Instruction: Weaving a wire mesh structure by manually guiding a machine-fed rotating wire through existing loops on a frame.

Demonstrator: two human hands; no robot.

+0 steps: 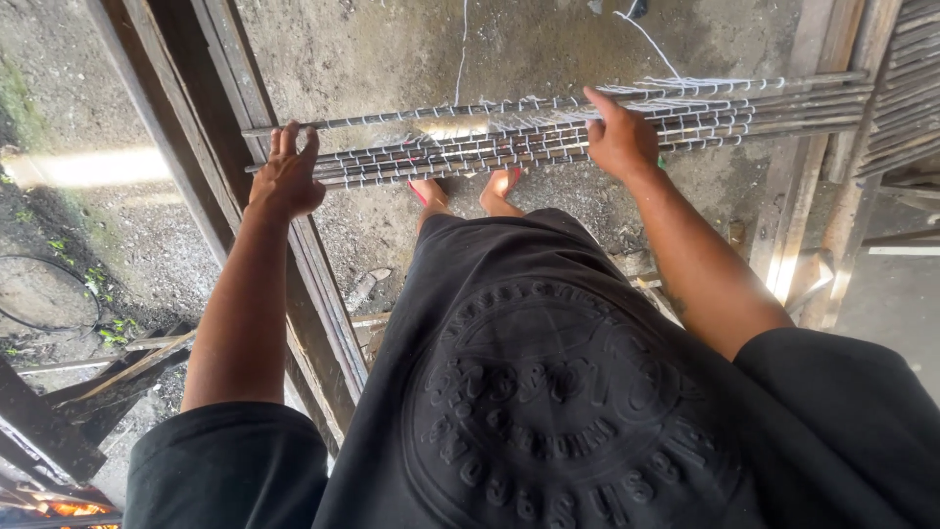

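A long flat mat of thin dark rods bound side by side with white string [509, 137] lies across wooden rails in front of me. My left hand [286, 176] rests on its left end, fingers spread over the rod tips. My right hand [619, 137] presses on the mat further right, thumb over the top rod. Loose white string [651, 44] trails from the mat's far edge over the concrete floor. Below the mat my two bare feet [468, 191] show, and my black shirt fills the lower frame.
A dark wooden beam [245, 147] runs diagonally under the mat's left end. At the right stand pale wooden rails [818, 196] and another bundle of rods [906, 108]. Scrap wood and a wire loop [49, 294] lie on the rough ground at left.
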